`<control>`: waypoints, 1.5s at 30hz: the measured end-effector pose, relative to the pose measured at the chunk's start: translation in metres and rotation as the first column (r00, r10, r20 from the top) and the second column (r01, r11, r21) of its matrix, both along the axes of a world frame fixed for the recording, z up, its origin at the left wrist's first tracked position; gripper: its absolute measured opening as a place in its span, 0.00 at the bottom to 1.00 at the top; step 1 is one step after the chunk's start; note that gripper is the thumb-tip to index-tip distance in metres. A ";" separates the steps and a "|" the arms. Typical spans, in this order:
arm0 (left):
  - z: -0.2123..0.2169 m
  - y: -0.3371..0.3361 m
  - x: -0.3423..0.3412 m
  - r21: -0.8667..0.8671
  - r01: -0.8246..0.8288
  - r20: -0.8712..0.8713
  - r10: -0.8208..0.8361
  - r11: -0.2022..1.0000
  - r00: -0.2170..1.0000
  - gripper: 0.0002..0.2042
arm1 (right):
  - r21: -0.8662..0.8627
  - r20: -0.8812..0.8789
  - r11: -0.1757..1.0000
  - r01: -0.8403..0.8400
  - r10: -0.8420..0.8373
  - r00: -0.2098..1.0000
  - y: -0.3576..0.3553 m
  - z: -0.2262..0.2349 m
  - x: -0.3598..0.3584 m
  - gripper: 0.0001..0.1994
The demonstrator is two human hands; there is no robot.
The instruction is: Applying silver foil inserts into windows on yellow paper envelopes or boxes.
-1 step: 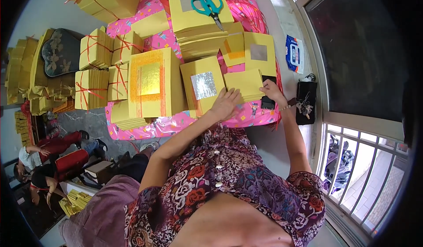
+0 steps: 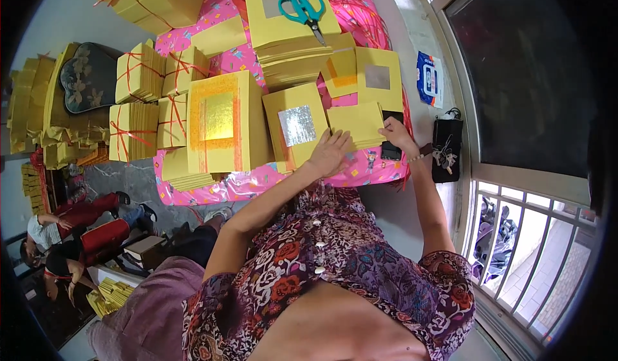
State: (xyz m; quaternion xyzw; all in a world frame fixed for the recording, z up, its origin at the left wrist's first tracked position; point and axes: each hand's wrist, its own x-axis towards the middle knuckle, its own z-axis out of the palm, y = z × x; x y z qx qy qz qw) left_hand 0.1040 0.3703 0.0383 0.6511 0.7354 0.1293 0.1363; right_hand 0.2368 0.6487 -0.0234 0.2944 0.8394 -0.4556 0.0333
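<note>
A small stack of folded yellow paper [image 2: 355, 124] lies in front of me on the pink patterned table cover. My left hand [image 2: 331, 153] rests flat on its left end, fingers stretched out. At its right edge my right hand [image 2: 397, 131] pinches the paper between thumb and fingers. Left of it, a yellow paper stack with a silver foil square [image 2: 298, 125] touches or nearly touches my left fingers. Beyond the folded stack lie a sheet with a greyish foil square [image 2: 378, 78] and one with a gold and orange patch [image 2: 343, 71]. A black flat object [image 2: 391, 150] shows partly beside my right hand.
Teal-handled scissors [image 2: 302, 10] lie on a tall yellow paper stack. To the left stand a gold-foil paper stack [image 2: 219, 123] and bundles tied with red string [image 2: 133, 129]. A wipes pack [image 2: 429, 79] and black pouch with keys [image 2: 446, 148] sit by the window. People [image 2: 67, 264] sit at lower left.
</note>
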 end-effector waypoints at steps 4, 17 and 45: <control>-0.019 0.001 0.003 -0.232 0.012 -0.024 -0.018 0.973 1.000 0.39 | 0.583 -0.012 0.812 0.012 -0.007 1.000 -0.048 0.038 -0.010 0.16; -0.016 -0.009 -0.009 0.134 0.042 0.147 -0.062 0.990 0.987 0.29 | 0.351 0.212 0.904 -0.245 0.178 0.961 -0.090 0.043 -0.029 0.26; -0.021 -0.145 -0.021 0.136 -0.491 0.350 0.422 0.860 0.836 0.34 | 0.357 0.035 0.824 -0.439 0.458 0.888 -0.187 0.095 -0.052 0.23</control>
